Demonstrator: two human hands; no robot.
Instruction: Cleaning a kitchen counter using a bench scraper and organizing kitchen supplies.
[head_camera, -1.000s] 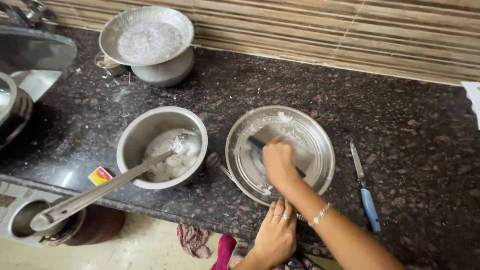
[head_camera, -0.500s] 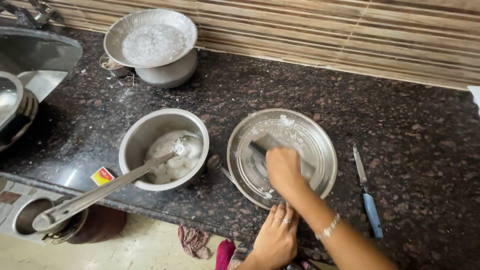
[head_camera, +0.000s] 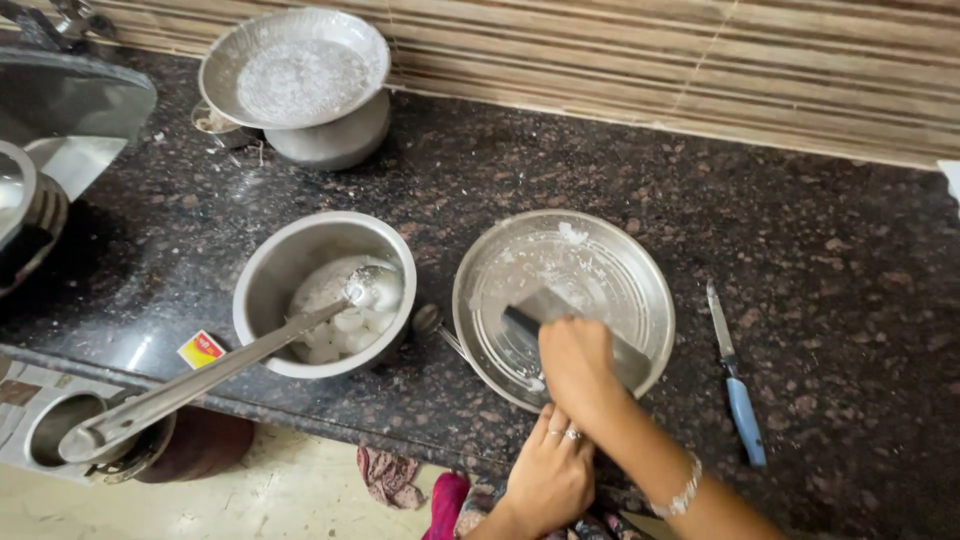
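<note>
Steel plate (head_camera: 600, 270) lies on the counter (head_camera: 820, 260); my right hand (head_camera: 575, 362) fingers are clamped on a flat scraper (head_camera: 545, 312) inside it; my left hand (head_camera: 548, 478), fingers together, rests at the counter edge.

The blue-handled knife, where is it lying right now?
In the head view, the blue-handled knife lies flat on the dark counter, on the right, just beside the steel plate and apart from both hands.

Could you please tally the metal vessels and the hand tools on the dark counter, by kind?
Round steel plates: 2, one under the right hand at, one on an upturned pot
Steel pots: 2
Ladles: 1
Scrapers: 1
Blue-handled knives: 1
Total: 7
</note>
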